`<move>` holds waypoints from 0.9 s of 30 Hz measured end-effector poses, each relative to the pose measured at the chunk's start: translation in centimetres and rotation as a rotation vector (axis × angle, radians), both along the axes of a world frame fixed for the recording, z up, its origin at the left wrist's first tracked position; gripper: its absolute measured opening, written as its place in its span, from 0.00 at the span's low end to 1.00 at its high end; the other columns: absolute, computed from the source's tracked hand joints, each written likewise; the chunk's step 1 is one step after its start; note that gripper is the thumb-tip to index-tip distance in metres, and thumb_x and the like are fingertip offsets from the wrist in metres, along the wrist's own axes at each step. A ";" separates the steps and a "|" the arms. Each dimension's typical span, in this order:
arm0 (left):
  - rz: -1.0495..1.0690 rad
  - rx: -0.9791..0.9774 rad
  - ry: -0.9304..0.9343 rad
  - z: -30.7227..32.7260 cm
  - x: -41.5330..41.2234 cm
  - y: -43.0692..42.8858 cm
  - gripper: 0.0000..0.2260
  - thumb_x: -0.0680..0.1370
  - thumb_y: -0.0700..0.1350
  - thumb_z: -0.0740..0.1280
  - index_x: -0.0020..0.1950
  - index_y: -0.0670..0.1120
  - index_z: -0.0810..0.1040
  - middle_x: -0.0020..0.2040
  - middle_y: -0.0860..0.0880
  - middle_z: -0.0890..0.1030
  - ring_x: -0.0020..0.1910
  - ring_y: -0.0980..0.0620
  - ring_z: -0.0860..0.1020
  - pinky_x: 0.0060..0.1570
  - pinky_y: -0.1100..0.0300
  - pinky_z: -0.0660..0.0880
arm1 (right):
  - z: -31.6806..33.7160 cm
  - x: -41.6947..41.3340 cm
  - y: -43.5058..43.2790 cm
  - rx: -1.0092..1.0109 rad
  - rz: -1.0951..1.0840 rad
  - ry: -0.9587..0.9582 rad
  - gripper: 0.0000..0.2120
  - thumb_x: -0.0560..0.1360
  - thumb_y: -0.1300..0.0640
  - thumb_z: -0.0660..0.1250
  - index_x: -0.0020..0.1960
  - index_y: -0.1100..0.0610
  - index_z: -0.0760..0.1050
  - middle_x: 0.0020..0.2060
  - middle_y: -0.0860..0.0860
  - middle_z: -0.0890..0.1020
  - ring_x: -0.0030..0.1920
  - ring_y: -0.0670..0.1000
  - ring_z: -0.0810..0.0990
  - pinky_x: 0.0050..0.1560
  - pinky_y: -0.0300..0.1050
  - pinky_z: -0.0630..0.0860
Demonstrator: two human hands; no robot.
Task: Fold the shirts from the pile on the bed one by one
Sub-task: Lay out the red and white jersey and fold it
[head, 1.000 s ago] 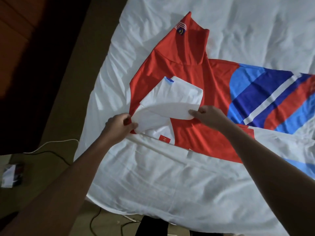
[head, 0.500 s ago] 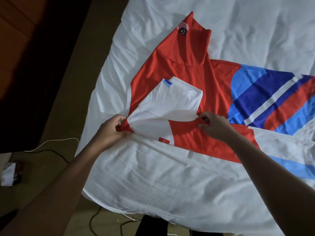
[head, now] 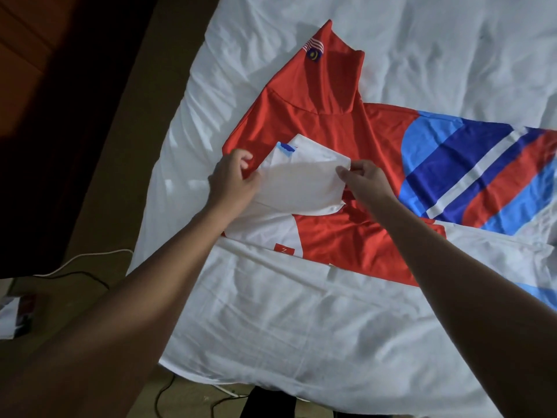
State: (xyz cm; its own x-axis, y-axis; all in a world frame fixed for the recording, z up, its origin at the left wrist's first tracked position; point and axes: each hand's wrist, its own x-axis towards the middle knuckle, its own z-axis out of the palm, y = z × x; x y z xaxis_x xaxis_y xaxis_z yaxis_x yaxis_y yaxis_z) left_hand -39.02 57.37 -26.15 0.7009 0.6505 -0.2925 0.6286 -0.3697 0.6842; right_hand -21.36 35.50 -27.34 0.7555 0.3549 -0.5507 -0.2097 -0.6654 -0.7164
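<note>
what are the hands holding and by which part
The white flap of the red shirt: the left hand grips its left edge, the right hand pinches its right corner.

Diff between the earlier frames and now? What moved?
Both hands moved away from the person: the left hand and right hand now pinch the white sleeve by its edges, lifting it over the red shirt. The shirt's body and the bed sheet stayed put.

place: home bedroom | evidence: bed (head: 301, 327) under rumpled white sheet; cables (head: 87, 271) on brown floor (head: 120, 146) beside it
</note>
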 end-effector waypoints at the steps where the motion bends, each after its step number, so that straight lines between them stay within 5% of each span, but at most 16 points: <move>1: -0.002 -0.003 0.020 -0.4 1.6 -0.2 0.18 0.78 0.56 0.70 0.64 0.50 0.75 0.55 0.52 0.78 0.54 0.50 0.78 0.62 0.44 0.76 | -0.2 0.4 0.6 0.032 -0.043 0.013 0.24 0.67 0.39 0.71 0.57 0.53 0.81 0.47 0.52 0.86 0.48 0.55 0.87 0.52 0.62 0.84; 4: 0.003 -0.004 0.133 -1.2 5.3 -0.2 0.20 0.75 0.64 0.71 0.56 0.50 0.78 0.50 0.53 0.81 0.50 0.50 0.79 0.53 0.52 0.76 | 0.1 1.1 2.1 0.061 -0.083 0.076 0.15 0.72 0.49 0.74 0.52 0.58 0.81 0.46 0.55 0.85 0.47 0.57 0.85 0.51 0.57 0.84; 7: 0.142 -0.215 0.075 -1.2 6.6 0.8 0.10 0.78 0.54 0.72 0.48 0.48 0.81 0.41 0.54 0.80 0.42 0.53 0.78 0.40 0.62 0.74 | 0.7 1.6 2.1 0.044 -0.057 0.111 0.06 0.75 0.59 0.76 0.42 0.59 0.80 0.35 0.52 0.80 0.33 0.50 0.78 0.35 0.42 0.75; 11: 0.294 -0.406 -0.138 -0.8 5.0 2.1 0.01 0.76 0.44 0.71 0.47 0.48 0.80 0.47 0.49 0.83 0.48 0.51 0.80 0.50 0.59 0.77 | 0.8 1.9 1.2 0.206 -0.157 0.091 0.07 0.76 0.59 0.75 0.51 0.60 0.80 0.38 0.53 0.80 0.33 0.48 0.76 0.34 0.41 0.75; 13: 0.263 -0.412 -0.060 -1.0 4.5 2.3 0.06 0.76 0.45 0.68 0.50 0.45 0.80 0.48 0.46 0.83 0.46 0.49 0.80 0.47 0.54 0.77 | 0.2 1.8 0.8 0.166 -0.144 0.102 0.07 0.77 0.55 0.75 0.50 0.58 0.80 0.42 0.56 0.82 0.39 0.54 0.80 0.40 0.47 0.79; 16: 0.182 -0.425 0.144 -0.7 6.2 2.0 0.25 0.72 0.63 0.65 0.52 0.41 0.80 0.46 0.44 0.84 0.46 0.42 0.83 0.47 0.50 0.78 | -0.4 1.9 0.7 0.036 -0.096 0.124 0.14 0.80 0.46 0.70 0.45 0.57 0.81 0.47 0.63 0.85 0.44 0.61 0.86 0.43 0.48 0.83; 19: 0.183 -0.354 0.317 0.5 9.0 1.5 0.33 0.68 0.73 0.67 0.56 0.45 0.82 0.50 0.47 0.83 0.49 0.45 0.82 0.52 0.52 0.79 | -0.5 2.4 1.4 -0.041 -0.105 0.157 0.21 0.80 0.42 0.69 0.49 0.62 0.82 0.48 0.60 0.86 0.45 0.58 0.86 0.49 0.50 0.83; 23: 0.076 -0.369 0.273 0.1 11.5 1.9 0.21 0.70 0.54 0.79 0.56 0.42 0.83 0.49 0.45 0.84 0.46 0.48 0.83 0.52 0.56 0.80 | -0.4 2.5 1.3 -0.058 -0.049 0.143 0.17 0.77 0.54 0.74 0.55 0.68 0.81 0.43 0.60 0.82 0.37 0.52 0.77 0.37 0.45 0.75; 27: 0.044 -0.397 -0.132 1.9 11.4 1.6 0.05 0.77 0.35 0.73 0.52 0.38 0.82 0.42 0.46 0.84 0.34 0.61 0.82 0.43 0.68 0.78 | 0.0 2.3 0.6 0.054 -0.107 0.122 0.06 0.74 0.61 0.77 0.49 0.61 0.82 0.47 0.65 0.85 0.41 0.56 0.82 0.51 0.62 0.82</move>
State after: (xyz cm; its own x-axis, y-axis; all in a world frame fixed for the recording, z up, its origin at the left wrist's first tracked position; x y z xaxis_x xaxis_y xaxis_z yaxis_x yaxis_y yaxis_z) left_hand -27.60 58.99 -24.23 0.7235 0.5357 -0.4355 0.5349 -0.0362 0.8441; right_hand -19.06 36.12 -27.37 0.7194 0.3080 -0.6225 -0.3643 -0.5958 -0.7158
